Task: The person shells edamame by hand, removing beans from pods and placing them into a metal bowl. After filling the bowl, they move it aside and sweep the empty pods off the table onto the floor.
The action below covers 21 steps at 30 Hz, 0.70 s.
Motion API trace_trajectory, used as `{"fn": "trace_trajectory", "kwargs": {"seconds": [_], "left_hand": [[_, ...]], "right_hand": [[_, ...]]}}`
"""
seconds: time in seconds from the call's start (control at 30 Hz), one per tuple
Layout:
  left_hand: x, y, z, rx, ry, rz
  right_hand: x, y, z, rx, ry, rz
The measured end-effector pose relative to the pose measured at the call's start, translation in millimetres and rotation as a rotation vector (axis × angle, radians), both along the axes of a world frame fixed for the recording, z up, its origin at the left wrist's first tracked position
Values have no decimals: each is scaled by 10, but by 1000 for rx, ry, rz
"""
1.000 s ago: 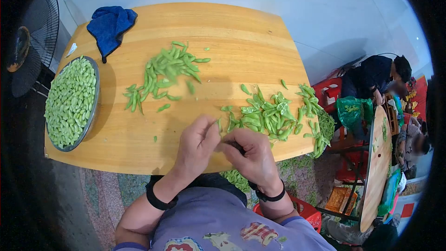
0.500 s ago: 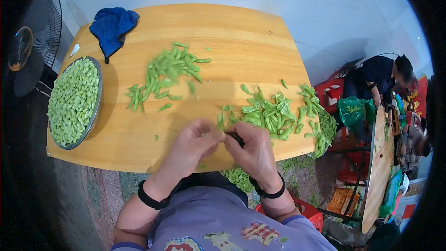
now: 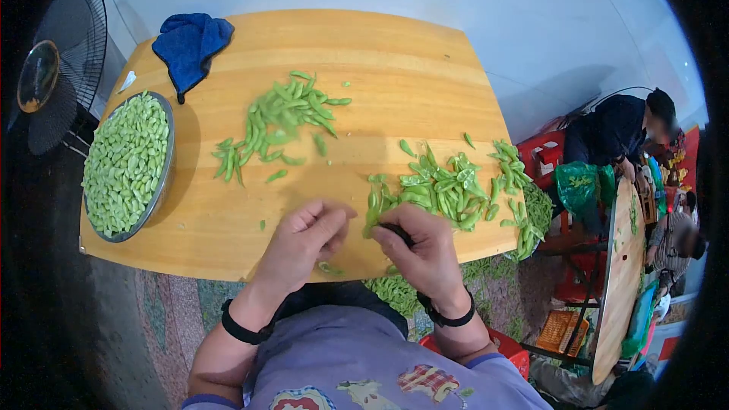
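Near the table's front edge, my right hand (image 3: 420, 249) pinches a green pod (image 3: 372, 211), with a dark object (image 3: 397, 234) partly hidden in its curled fingers. To its left is my left hand (image 3: 306, 243), apart from the pod, its fingers bent together; whether it holds something small is hidden. Just beyond my right hand lies a heap of pods (image 3: 448, 188). A second pile of pods (image 3: 285, 114) is further back at the centre-left. At the far left, a metal bowl (image 3: 168, 153) is full of shelled green beans (image 3: 125, 163).
A blue cloth (image 3: 191, 49) lies at the table's back left, near a fan (image 3: 64, 68). More pods (image 3: 535, 212) are piled off the right edge. Two people sit around another table (image 3: 621, 281) at the right, with a green bag (image 3: 579, 186) beside it.
My hands have moved apart, the left one to the left. The pod stays with my right hand. The whole view has shifted slightly.
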<state>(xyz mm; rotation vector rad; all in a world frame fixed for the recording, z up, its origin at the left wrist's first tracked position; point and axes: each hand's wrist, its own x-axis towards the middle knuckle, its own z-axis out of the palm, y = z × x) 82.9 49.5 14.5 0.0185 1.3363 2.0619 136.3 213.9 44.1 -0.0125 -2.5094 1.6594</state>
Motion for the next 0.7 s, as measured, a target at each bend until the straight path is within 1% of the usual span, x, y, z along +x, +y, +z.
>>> {"fn": "trace_trajectory", "kwargs": {"seconds": [0.07, 0.1, 0.17, 0.2, 0.27, 0.3, 0.37, 0.4, 0.47, 0.5, 0.57, 0.6, 0.67, 0.7], "left_hand": [[-3, -13, 51, 53, 59, -1], [7, -5, 34, 53, 56, 4], [24, 39, -9, -110, 269, 7], [27, 36, -11, -110, 269, 7], [41, 34, -15, -87, 232, 8], [55, 36, -17, -87, 228, 5], [65, 46, -16, -136, 297, 29], [62, 52, -30, -135, 297, 27], [61, 61, -84, -197, 426, 46], [59, 81, -107, -197, 425, 43], [60, 132, -141, -388, 878, 265], [67, 123, -113, -389, 876, 260], [90, 83, 3, -560, 942, 140], [93, 74, 39, -557, 941, 134]], "right_hand": [[15, -44, 41, 175, 83, 79], [18, -56, 31, 175, 80, 84], [29, -64, -4, 147, 68, 149], [26, -43, -18, 147, 67, 149], [20, 24, -48, 52, -116, 168], [17, 40, -67, 51, -120, 165], [-5, 67, -86, -272, -308, 115], [-14, 73, -83, -271, -307, 113], [-19, 76, -73, -251, -339, 94], [-17, 70, -58, -252, -339, 91], [-7, 52, -3, -81, -157, 138], [-3, 52, 21, -83, -159, 134], [-18, 77, 67, -167, -195, 139], [-57, 111, 85, -167, -197, 133]]}}
